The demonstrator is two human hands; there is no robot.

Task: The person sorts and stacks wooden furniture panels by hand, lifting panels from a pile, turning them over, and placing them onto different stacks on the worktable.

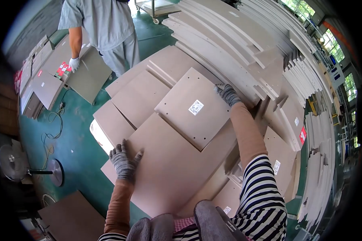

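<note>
A matte square panel (207, 120), pierced by small round holes (205, 138), is marked with a white label (196, 107). Its far right edge is touched by the right hand (228, 95), gloved in ribbed knit, fingers bent; whether it is gripped cannot be told. Nearer than the square panel, a smooth broad panel (171, 164) is touched along its left edge by the open left hand (124, 162).

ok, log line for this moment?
left hand: open, on large panel | right hand: at edge of labelled panel | white label: face up | co-worker's hand: near red label
</note>
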